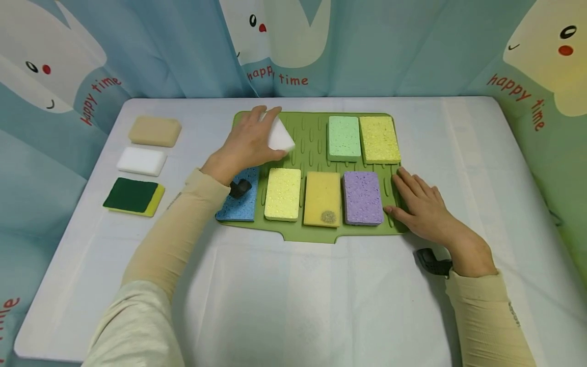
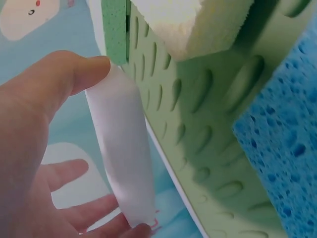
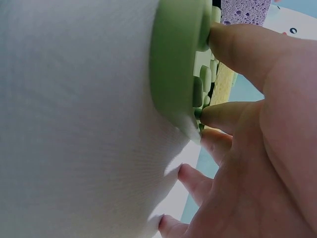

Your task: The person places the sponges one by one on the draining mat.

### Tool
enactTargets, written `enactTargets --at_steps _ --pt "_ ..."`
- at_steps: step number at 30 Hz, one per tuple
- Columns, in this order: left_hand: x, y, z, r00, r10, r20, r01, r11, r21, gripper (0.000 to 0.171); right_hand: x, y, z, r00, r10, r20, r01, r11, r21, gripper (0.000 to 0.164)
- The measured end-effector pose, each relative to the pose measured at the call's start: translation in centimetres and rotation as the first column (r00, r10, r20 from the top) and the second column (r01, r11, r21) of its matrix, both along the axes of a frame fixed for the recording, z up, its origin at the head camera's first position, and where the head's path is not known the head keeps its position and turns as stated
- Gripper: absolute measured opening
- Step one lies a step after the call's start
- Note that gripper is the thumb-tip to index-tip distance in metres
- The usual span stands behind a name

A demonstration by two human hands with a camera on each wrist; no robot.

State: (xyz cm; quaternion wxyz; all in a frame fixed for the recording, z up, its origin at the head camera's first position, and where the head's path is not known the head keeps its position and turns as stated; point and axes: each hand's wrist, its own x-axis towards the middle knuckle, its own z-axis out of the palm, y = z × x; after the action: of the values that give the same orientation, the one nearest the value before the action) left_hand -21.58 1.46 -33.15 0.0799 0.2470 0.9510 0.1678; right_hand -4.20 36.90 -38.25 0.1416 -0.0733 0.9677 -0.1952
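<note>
My left hand (image 1: 245, 140) grips a white sponge (image 1: 280, 136) between thumb and fingers, over the back left of a green ridged mat (image 1: 300, 137). In the left wrist view the white sponge (image 2: 121, 148) is tilted on edge, the thumb at one end. Below that forearm lies a blue sponge (image 1: 240, 199), partly hidden by the wrist. My right hand (image 1: 424, 206) rests at the mat's right edge with fingers spread; its thumb touches the mat's rim (image 3: 176, 59) in the right wrist view. Nearest to it is a purple sponge (image 1: 363, 198).
On the mat's front row are a pale yellow sponge (image 1: 283, 194) and a deeper yellow sponge (image 1: 322, 199) with a grey spot. A mint green sponge (image 1: 344, 137) and a speckled yellow one (image 1: 380, 139) lie at back right. Left on the table: beige (image 1: 155, 131), white (image 1: 142, 161), green-and-yellow (image 1: 133, 195) sponges.
</note>
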Motion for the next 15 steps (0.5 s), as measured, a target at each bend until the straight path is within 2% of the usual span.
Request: enactTargets --at_steps 3,10,15 --pt "-0.2 0.4 -0.1 1.0 -0.01 0.006 0.01 1.0 0.013 0.097 0.0 0.0 0.0 1.0 0.0 -0.001 0.0 1.0 -0.004 0.08" --pt "-0.8 1.3 -0.3 0.995 -0.095 0.003 0.095 0.995 0.033 0.095 0.0 0.0 -0.1 1.0 -0.001 0.0 0.001 1.0 -0.005 0.08" --pt "-1.2 2.0 -0.6 0.99 -0.136 -0.028 0.136 0.991 -0.007 0.096 0.0 0.0 0.0 1.0 0.0 0.0 0.0 1.0 -0.005 0.08"
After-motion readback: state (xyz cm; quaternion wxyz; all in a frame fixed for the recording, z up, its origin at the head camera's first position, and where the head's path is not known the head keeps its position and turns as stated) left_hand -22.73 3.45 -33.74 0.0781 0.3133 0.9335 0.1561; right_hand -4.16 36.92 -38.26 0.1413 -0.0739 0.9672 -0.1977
